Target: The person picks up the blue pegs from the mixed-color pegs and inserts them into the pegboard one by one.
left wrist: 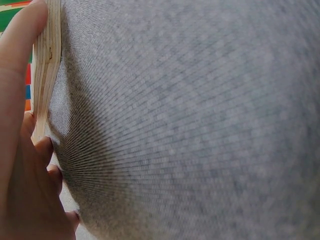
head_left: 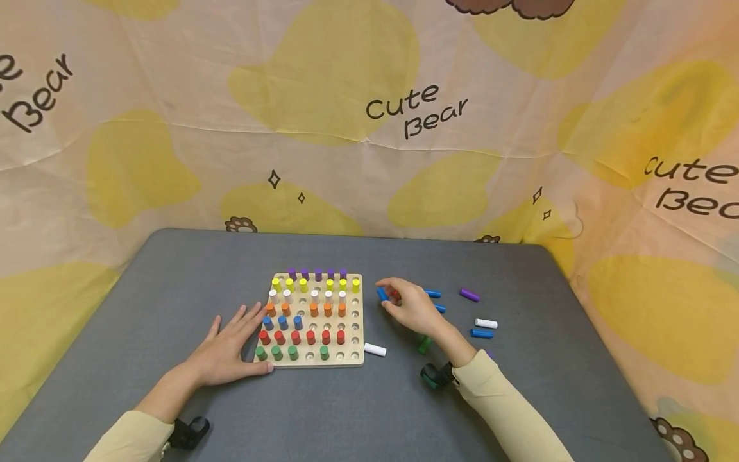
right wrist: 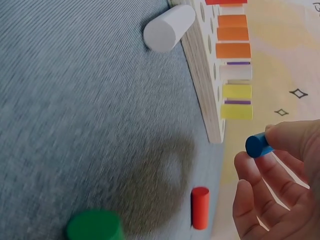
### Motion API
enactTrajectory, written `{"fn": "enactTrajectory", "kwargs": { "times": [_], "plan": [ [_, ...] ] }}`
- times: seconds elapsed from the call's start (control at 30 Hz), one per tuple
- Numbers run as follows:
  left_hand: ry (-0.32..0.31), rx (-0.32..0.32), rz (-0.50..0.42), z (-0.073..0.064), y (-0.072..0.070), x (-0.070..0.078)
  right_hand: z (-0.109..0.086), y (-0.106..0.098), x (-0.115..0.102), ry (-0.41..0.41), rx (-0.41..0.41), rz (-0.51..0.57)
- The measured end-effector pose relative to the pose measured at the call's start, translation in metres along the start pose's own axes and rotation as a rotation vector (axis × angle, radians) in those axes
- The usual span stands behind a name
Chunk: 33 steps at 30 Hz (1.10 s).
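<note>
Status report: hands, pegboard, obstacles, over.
Left hand touches pegboard, left side. Right hand pinches blue peg. Pegboard partly filled. White peg lies beside its right edge.

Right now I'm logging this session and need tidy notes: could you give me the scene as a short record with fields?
left hand: touches the left side of the pegboard, fingers extended
right hand: pinches a blue peg, right of the pegboard
peg rows, far to near: purple, yellow, white, orange, blue, red, green
unfilled holes: at least one per row
loose: white peg beside the pegboard's right edge; farther right, red peg, green peg, purple peg
surface: grey table
</note>
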<state>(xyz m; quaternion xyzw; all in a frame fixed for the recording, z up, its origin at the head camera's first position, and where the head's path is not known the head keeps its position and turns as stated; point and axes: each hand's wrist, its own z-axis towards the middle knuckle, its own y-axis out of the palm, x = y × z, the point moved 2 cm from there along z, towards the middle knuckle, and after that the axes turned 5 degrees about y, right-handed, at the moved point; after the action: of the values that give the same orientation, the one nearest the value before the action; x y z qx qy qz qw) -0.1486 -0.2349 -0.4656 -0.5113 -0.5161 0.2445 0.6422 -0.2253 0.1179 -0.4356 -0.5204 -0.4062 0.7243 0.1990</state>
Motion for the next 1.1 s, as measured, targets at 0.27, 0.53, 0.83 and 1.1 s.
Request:
{"fn": "enactTrajectory", "kwargs": {
  "times": [0.27,0.53,0.83,1.1],
  "plan": [
    [-0.003,-0.003,0.001,0.0,0.0,-0.001,0.006,0.008,-0.013,-0.021,-0.007,0.021],
    [0.004,0.003,0.005,0.0,0.001,-0.002,0.011,0.013,-0.028,-0.046,-0.01,0.06],
    [0.006,0.006,-0.001,0.0,0.0,0.0,0.016,0.022,-0.041,-0.09,-0.042,0.078],
    [0.006,0.006,0.004,0.001,0.0,0.0,0.019,0.03,-0.055,-0.12,-0.069,0.122]
  ]
}}
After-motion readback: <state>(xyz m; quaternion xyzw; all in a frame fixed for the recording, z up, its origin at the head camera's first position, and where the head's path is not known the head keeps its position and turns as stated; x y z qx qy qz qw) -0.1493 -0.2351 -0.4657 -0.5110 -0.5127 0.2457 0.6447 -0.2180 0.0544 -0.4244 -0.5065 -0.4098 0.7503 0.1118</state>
